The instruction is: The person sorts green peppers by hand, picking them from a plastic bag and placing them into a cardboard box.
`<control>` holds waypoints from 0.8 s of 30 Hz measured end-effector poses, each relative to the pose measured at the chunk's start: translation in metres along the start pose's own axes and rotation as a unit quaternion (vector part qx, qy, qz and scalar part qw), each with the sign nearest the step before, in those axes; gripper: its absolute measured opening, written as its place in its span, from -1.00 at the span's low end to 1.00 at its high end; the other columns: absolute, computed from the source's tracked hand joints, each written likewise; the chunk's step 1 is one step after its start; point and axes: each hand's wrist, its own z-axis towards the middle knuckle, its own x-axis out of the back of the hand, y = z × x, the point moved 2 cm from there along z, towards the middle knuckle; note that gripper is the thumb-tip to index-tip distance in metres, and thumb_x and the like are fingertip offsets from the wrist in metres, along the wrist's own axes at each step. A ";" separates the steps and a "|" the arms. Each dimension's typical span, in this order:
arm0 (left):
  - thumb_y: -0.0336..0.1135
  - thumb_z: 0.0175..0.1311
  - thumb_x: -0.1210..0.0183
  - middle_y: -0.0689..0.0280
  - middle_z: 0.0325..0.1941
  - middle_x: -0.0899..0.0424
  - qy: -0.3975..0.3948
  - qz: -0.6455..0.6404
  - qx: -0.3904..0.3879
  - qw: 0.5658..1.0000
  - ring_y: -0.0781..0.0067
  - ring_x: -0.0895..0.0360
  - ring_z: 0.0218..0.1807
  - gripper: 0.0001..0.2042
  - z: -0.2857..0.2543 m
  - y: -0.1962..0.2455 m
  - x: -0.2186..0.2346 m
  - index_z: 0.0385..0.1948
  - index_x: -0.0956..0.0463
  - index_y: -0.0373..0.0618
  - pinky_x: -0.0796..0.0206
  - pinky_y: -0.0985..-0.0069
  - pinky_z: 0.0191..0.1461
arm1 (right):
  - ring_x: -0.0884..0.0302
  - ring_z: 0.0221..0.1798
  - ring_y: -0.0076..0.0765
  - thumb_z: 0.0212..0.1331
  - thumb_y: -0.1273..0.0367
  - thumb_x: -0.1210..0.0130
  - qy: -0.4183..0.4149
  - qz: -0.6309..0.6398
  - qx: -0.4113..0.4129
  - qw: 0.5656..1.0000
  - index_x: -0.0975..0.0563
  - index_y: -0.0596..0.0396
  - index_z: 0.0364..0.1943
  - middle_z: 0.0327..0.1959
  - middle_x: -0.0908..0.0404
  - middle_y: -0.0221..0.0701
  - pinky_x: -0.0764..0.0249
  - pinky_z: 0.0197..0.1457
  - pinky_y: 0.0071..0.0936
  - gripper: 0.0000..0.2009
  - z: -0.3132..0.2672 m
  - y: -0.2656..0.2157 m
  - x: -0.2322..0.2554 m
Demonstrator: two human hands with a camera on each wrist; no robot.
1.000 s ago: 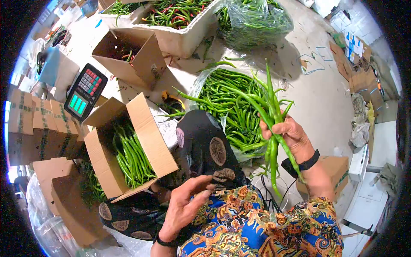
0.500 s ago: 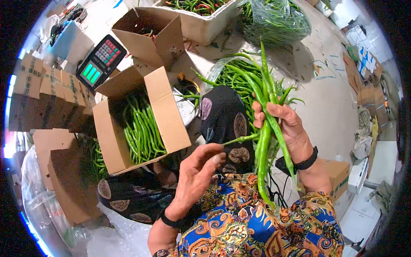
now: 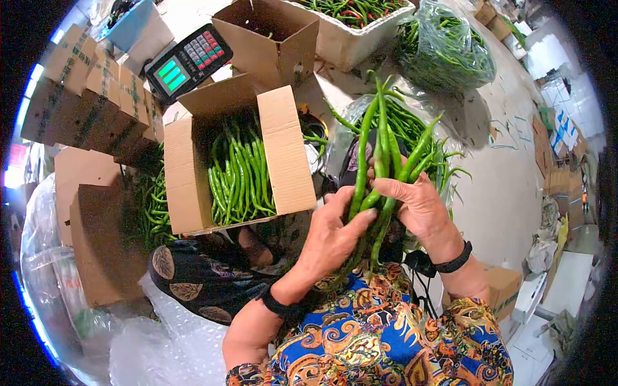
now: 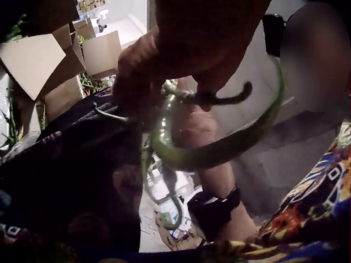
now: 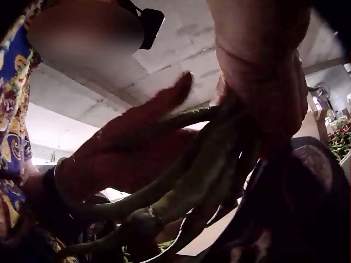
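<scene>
Long green chili peppers (image 3: 380,157) stand in a bunch between both hands in the head view, their upper ends fanned out. My right hand (image 3: 421,209) grips the bunch, with its thumb across the front. At the bunch's lower left, my left hand (image 3: 331,238) has thumb and fingers around a pepper's lower part. A curved pepper (image 4: 219,150) hangs below the left hand in the left wrist view. In the right wrist view, dark pepper ends (image 5: 137,203) overlap the left palm. Behind the hands lies a plastic bag (image 3: 341,138) of peppers, partly hidden.
An open carton (image 3: 286,148) with peppers laid lengthwise stands to the left. Beyond it are a scale display (image 3: 187,61), another carton (image 3: 296,55) and a white foam box (image 3: 347,48). A wrapped pepper bag (image 3: 444,45) sits at the back. Closed cartons (image 3: 96,96) are stacked at far left.
My left hand has come up and right to the bunch, joining the right hand. The right hand has brought the peppers leftward relative to the bag, and the head view has shifted.
</scene>
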 end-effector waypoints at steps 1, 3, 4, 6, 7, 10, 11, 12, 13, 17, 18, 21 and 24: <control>-0.31 0.16 -0.23 0.18 -0.22 -0.58 0.002 -0.002 0.002 1.000 0.38 -0.48 -0.19 -0.64 -0.002 -0.002 0.003 -0.04 -0.45 -0.27 -0.23 0.46 0.09 | -0.57 -0.17 -0.49 0.02 0.52 -0.25 -0.021 0.029 -0.035 0.999 -0.52 0.10 -0.08 -0.20 -0.62 -0.46 -0.48 -0.04 -0.51 -0.68 0.000 0.001 -0.001; -0.36 0.19 -0.20 0.25 -0.20 -0.55 -0.023 -0.012 0.015 1.000 0.42 -0.46 -0.16 -0.67 -0.007 0.001 0.011 -0.03 -0.45 -0.29 -0.24 0.49 0.06 | -0.57 -0.18 -0.46 0.04 0.50 -0.24 -0.027 0.018 -0.044 0.999 -0.52 0.11 -0.09 -0.21 -0.62 -0.44 -0.49 -0.05 -0.49 -0.70 0.002 0.002 -0.004; -0.32 0.25 -0.16 0.30 -0.18 -0.53 -0.035 -0.041 0.056 0.997 0.47 -0.49 -0.16 -0.69 -0.010 0.006 0.015 -0.03 -0.45 -0.28 -0.31 0.51 0.01 | -0.57 -0.19 -0.45 0.04 0.50 -0.25 -0.017 0.025 -0.067 0.997 -0.52 0.11 -0.10 -0.22 -0.62 -0.44 -0.49 -0.06 -0.48 -0.70 0.002 0.002 -0.005; -0.29 0.28 -0.14 0.29 -0.17 -0.54 -0.037 -0.128 0.116 0.984 0.49 -0.51 -0.15 -0.69 -0.014 0.011 0.019 -0.02 -0.45 -0.26 -0.35 0.51 -0.01 | -0.55 -0.25 -0.46 0.03 0.48 -0.26 -0.002 0.012 -0.069 0.998 -0.52 0.12 -0.12 -0.26 -0.61 -0.45 -0.49 -0.11 -0.48 -0.71 0.007 0.004 -0.002; -0.27 0.31 -0.11 0.29 -0.17 -0.55 -0.043 -0.212 0.174 0.961 0.50 -0.53 -0.14 -0.70 -0.016 0.010 0.021 -0.02 -0.44 -0.24 -0.38 0.51 -0.03 | -0.55 -0.25 -0.46 0.03 0.48 -0.26 -0.004 0.013 -0.075 0.997 -0.52 0.12 -0.12 -0.26 -0.61 -0.45 -0.49 -0.11 -0.48 -0.71 0.010 0.005 -0.001; -0.24 0.36 -0.03 0.21 -0.12 -0.58 -0.070 -0.248 0.183 0.949 0.43 -0.58 -0.12 -0.67 -0.013 0.004 0.025 0.05 -0.37 -0.23 -0.44 0.45 -0.01 | -0.51 -0.27 -0.52 0.06 0.43 -0.24 -0.003 -0.079 -0.046 0.996 -0.52 0.10 -0.12 -0.30 -0.59 -0.49 -0.44 -0.12 -0.54 -0.73 0.017 0.000 -0.008; -0.26 0.37 -0.01 0.16 -0.08 -0.59 -0.088 -0.275 0.184 0.940 0.36 -0.60 -0.11 -0.66 -0.012 0.001 0.025 0.09 -0.33 -0.23 -0.45 0.41 0.02 | -0.50 -0.28 -0.55 0.06 0.39 -0.24 0.011 -0.093 -0.040 0.995 -0.53 0.10 -0.12 -0.31 -0.57 -0.51 -0.42 -0.13 -0.57 -0.72 0.020 -0.001 -0.010; -0.23 0.38 0.01 0.10 -0.06 -0.58 -0.085 -0.292 0.174 0.936 0.33 -0.59 -0.09 -0.63 -0.012 0.002 0.026 0.11 -0.30 -0.25 -0.45 0.41 0.03 | -0.49 -0.30 -0.56 0.06 0.38 -0.25 0.022 -0.094 -0.034 0.995 -0.53 0.10 -0.12 -0.32 -0.57 -0.52 -0.43 -0.14 -0.57 -0.72 0.023 -0.004 -0.010; -0.21 0.38 0.01 0.05 -0.02 -0.55 -0.090 -0.329 0.166 0.925 0.30 -0.58 -0.06 -0.60 -0.012 -0.001 0.027 0.13 -0.28 -0.29 -0.44 0.40 0.03 | -0.49 -0.31 -0.57 0.05 0.37 -0.25 0.034 -0.096 -0.026 0.994 -0.53 0.10 -0.12 -0.32 -0.57 -0.52 -0.43 -0.16 -0.57 -0.71 0.025 -0.009 -0.011; -0.20 0.34 -0.04 0.00 0.05 -0.51 -0.171 -0.374 0.176 0.894 0.23 -0.56 -0.03 -0.54 -0.016 -0.021 0.038 0.16 -0.24 -0.31 -0.43 0.37 0.05 | -0.54 -0.27 -0.55 0.07 0.43 -0.23 0.022 -0.059 -0.002 0.998 -0.54 0.10 -0.09 -0.25 -0.60 -0.48 -0.47 -0.12 -0.55 -0.72 0.034 -0.017 0.000; -0.19 0.33 -0.06 -0.01 0.07 -0.50 -0.196 -0.388 0.185 0.881 0.22 -0.56 -0.02 -0.52 -0.017 -0.022 0.037 0.18 -0.23 -0.32 -0.43 0.37 0.05 | -0.55 -0.21 -0.53 0.09 0.44 -0.21 0.000 -0.049 0.000 0.999 -0.53 0.11 -0.07 -0.21 -0.61 -0.46 -0.48 -0.07 -0.54 -0.72 0.037 -0.017 0.005; -0.19 0.31 -0.09 0.04 0.04 -0.52 -0.194 -0.380 0.211 0.879 0.25 -0.57 -0.05 -0.49 -0.018 -0.014 0.034 0.18 -0.24 -0.33 -0.42 0.40 0.04 | -0.56 -0.15 -0.51 0.11 0.45 -0.19 -0.031 0.001 0.005 1.000 -0.53 0.11 -0.06 -0.17 -0.62 -0.44 -0.48 0.00 -0.51 -0.72 0.039 -0.012 0.008; -0.25 0.26 -0.14 0.17 -0.10 -0.59 -0.181 -0.321 0.204 0.907 0.39 -0.58 -0.16 -0.55 -0.015 -0.011 0.032 0.12 -0.34 -0.30 -0.42 0.49 -0.02 | -0.56 -0.12 -0.46 0.13 0.45 -0.17 -0.041 0.015 0.014 0.999 -0.50 0.12 -0.01 -0.13 -0.62 -0.40 -0.48 0.02 -0.47 -0.69 0.041 -0.006 0.013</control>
